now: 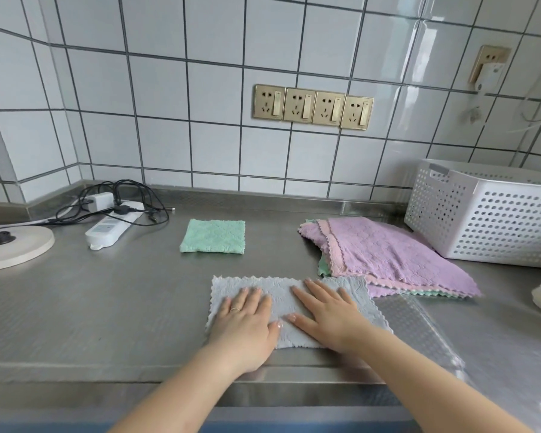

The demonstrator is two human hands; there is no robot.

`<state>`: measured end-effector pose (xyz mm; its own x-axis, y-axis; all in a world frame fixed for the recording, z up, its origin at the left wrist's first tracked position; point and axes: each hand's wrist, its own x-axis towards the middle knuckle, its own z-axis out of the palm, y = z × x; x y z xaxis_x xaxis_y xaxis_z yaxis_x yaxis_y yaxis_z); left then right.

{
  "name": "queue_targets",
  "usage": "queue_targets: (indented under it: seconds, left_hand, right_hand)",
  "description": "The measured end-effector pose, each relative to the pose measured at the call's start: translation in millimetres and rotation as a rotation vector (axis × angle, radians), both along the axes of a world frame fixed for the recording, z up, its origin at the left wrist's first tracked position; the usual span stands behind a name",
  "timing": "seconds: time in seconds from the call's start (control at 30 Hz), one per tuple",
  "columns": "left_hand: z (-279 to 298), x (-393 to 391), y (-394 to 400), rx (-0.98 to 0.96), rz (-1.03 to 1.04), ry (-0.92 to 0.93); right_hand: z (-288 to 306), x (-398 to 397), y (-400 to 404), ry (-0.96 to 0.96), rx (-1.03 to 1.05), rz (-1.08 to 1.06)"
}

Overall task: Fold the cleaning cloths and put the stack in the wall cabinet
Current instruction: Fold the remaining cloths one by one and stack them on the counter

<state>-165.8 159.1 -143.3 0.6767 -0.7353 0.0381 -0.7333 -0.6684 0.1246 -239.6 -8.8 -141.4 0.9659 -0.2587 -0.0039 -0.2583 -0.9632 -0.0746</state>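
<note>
- Stainless-steel counter (107, 307) fills the lower half of the frame, backed by a white tiled wall (169, 89); no wall cabinet is in view.
- Grey cloth (281, 295) lies at lower centre, near the counter's front edge, apparently folded once into a wide strip.
- Left hand (247, 320) rests flat on the cloth's left part, fingers straight and spread, gripping nothing.
- Right hand (325, 314) rests flat on the right part, fingers likewise extended, holding nothing.
- Step in hand, as judged: smoothing the half-fold before the second fold. Press outward from the centre, align the scalloped edges, then bring one short end over the other.
- Folded green cloth (213, 236) sits above centre, well apart from the grey one; it is the likely base for the stack.
- Unfolded pile (394, 254), purple on top with pink and green beneath, lies at centre right, its near corner touching or overlapping the grey cloth's right end; which one lies on top cannot be told.
- White perforated basket (487, 214) stands at right, just beside the pile.
- Power strip (113, 226) with cables occupies the upper left of the counter; a round base (13, 248) sits at far left.
- Open room lies to the left of the grey cloth; the right side is crowded.
</note>
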Motion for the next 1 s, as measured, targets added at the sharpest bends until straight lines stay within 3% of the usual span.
queue_targets:
  seconds: [0.07,0.17,0.27,0.47,0.77,0.9,1.0]
  left_hand:
    - [3,-3,1,-0.076,-0.062,-0.021]
    - [6,-16,4,-0.3,-0.326,-0.146]
    - [5,-29,-1,-0.299,-0.473,-0.215]
    - [0,-24,-1,-0.173,-0.442,-0.282]
    - [10,6,69,-0.211,-0.33,-0.372]
    - [20,36,87,-0.131,-0.236,-0.303]
    - [20,49,94,-0.121,-0.289,-0.223]
  right_hand:
    - [2,1,-8,-0.008,0.005,0.008]
    - [10,11,-18,-0.106,-0.013,0.054]
    - [18,23,-20,-0.15,0.009,0.093]
    - [26,28,-20,-0.044,0.0,0.116]
    - [42,8,-5,0.034,0.062,0.222]
    - [52,-10,17,0.082,0.232,0.247]
    - [53,-18,18,0.05,0.159,0.311]
